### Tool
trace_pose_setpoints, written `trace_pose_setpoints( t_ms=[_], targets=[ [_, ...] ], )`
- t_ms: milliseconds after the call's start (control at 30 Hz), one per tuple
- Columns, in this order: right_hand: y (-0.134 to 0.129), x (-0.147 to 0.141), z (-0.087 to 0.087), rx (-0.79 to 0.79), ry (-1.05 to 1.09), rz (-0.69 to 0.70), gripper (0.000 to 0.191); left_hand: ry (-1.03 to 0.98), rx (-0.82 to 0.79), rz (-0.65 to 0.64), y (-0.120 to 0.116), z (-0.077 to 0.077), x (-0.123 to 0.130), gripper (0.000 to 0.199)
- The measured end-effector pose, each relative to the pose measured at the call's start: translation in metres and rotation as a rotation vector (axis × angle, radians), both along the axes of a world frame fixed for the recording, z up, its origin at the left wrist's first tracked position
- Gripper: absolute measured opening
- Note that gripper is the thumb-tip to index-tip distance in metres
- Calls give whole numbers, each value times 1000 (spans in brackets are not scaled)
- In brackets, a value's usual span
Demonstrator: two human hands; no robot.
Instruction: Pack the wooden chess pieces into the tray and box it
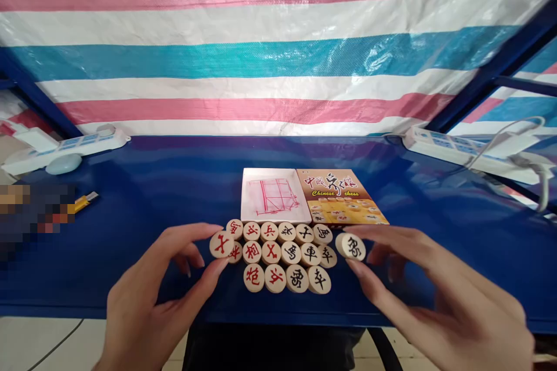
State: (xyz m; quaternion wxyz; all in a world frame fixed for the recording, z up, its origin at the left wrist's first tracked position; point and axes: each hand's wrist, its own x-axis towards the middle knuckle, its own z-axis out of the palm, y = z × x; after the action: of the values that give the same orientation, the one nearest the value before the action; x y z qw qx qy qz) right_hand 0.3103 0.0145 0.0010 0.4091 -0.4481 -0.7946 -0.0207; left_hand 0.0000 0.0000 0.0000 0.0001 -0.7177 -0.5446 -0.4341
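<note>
Between the thumb and forefinger of my left hand (pixel 167 284) is a round wooden Chinese chess piece with a red character (pixel 221 244). My right hand (pixel 430 278) pinches a piece with a black character (pixel 353 247), tilted a little. Several more pieces stand in three rows between my hands, red-marked ones such as the piece (pixel 253 277) on the left and black-marked ones such as the piece (pixel 319 280) on the right. Behind the rows lie an open white box tray (pixel 274 194) with pink lines inside and a printed Chinese chess lid (pixel 342 197).
A blue table (pixel 174 185) carries everything. Power strips stand at the back left (pixel 93 142) and back right (pixel 461 151). Near the left strip is a pale mouse-like object (pixel 64 164). A yellow tool (pixel 82 203) lies at the left by a blurred-out patch. Striped sheeting (pixel 278 61) hangs behind.
</note>
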Motion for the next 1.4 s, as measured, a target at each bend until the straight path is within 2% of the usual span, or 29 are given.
trace_pose_setpoints(
  t_ms=[33,133,200,300,400,533,700,900,1033,1167,1400],
  targets=[
    [7,-1,8,13,-3,42,39,44,18,-33,8,8,-1,33],
    [42,-10,32,57,-77,223,44,268,165,-255,42,30,0,40],
    [71,-18,42,78,-160,331,46,383,183,-389,70,40,5,39],
    [105,-28,45,52,-230,418,40,349,111,-507,105,40,15,29],
    [118,-33,36,50,-185,440,34,202,84,-532,122,30,20,22],
    [109,-31,24,33,-174,405,31,170,61,-474,113,19,18,21],
    [99,-27,18,125,-218,390,32,177,77,-432,94,19,18,23],
    [97,-28,16,161,-198,427,36,79,51,-442,92,16,23,23],
    [92,-32,14,147,-126,488,42,42,38,-509,94,16,22,22],
    [90,-35,12,112,-98,482,40,45,43,-578,95,15,21,23],
    [92,-34,12,73,-71,520,38,78,49,-446,92,12,22,26]
  ],
)
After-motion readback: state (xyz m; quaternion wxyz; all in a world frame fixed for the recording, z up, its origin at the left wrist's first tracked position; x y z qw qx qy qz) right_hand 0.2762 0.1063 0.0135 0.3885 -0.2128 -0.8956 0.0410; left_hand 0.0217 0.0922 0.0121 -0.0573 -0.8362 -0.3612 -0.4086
